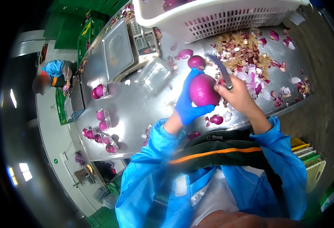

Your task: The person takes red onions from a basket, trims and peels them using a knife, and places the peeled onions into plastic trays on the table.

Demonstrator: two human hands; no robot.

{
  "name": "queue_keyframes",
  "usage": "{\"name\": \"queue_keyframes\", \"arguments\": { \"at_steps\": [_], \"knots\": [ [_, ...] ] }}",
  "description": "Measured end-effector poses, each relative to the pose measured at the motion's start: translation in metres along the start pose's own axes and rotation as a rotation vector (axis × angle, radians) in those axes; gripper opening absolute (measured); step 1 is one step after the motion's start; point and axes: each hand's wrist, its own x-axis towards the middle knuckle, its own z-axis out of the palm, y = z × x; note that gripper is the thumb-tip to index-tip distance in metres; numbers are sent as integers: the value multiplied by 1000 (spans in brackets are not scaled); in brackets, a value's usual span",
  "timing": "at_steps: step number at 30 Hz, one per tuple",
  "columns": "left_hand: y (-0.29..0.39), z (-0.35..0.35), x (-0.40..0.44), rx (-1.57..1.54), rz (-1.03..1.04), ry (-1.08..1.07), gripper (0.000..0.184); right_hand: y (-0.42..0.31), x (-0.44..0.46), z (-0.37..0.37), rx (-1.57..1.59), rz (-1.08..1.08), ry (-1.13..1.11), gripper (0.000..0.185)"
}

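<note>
My left hand (185,105), in a blue glove, is wrapped around a large, smooth red onion (202,90) above the metal table. In my bare right hand (238,95) is a small knife (221,69) with a curved blade pointing up and away from me. The right thumb lies close to the onion's right side; whether it touches cannot be made out. Just beyond the left fingers sits another red onion (196,62), with a paler purple piece (185,54) beside it. A smaller onion (216,119) lies near the table's front edge.
A white perforated crate (228,22) stands at the back. Onion peels and roots (241,53) are heaped at the right. Left of my hands are a scale (144,40), a clear plastic tray (153,76) and packed onions (103,121). Another person (54,70) is at the far left.
</note>
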Motion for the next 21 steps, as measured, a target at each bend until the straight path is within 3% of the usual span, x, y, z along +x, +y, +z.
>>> {"name": "queue_keyframes", "arguments": {
  "at_steps": [2,3,5,6,10,12,15,18,19,20,21],
  "knots": [
    [1,-12,1,-86,-48,55,116,-16,-7,0,158,43,-271,19],
    [-19,-32,0,49,2,109,113,-15,-10,3,207,8,-296,13],
    [-14,-61,4,156,39,219,110,4,-9,8,368,103,-219,9],
    [-11,-82,8,204,57,264,109,18,-6,12,334,182,-34,9],
    [11,-180,48,595,164,496,105,26,-2,20,186,292,100,11],
    [21,-238,74,1071,43,551,105,34,-4,24,101,323,133,12],
    [38,-288,99,1523,-371,550,102,53,-1,31,-12,266,173,14],
    [26,-334,115,1624,-504,495,97,47,6,34,-1,277,213,15],
    [26,-336,114,1669,-506,464,98,30,8,33,-3,336,207,19],
    [25,-335,111,1700,-355,531,94,21,9,32,-7,399,201,23],
    [24,-332,106,1728,-205,594,91,44,9,28,-87,239,260,28]
  ]
}}
